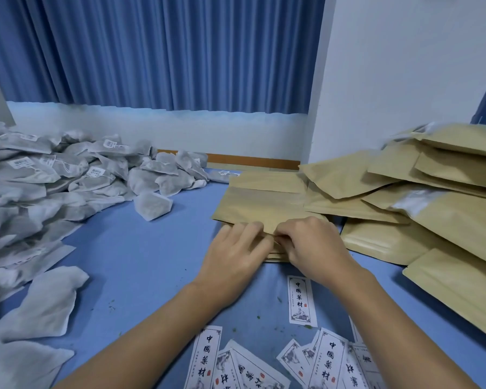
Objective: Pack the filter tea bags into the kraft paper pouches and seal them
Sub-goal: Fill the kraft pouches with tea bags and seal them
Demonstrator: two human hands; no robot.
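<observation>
Now, two-handed pinch at the edge.
I see left hand (235, 249) and right hand (313, 245) fingers pinching near edge of kraft paper pouch (264, 202), flat on blue bench (152, 262); filter tea bags (54, 175) heaped left.

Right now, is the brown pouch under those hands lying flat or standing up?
Lying flat: the kraft pouch shows its broad face upward; left hand and right hand pinch its near edge.
</observation>
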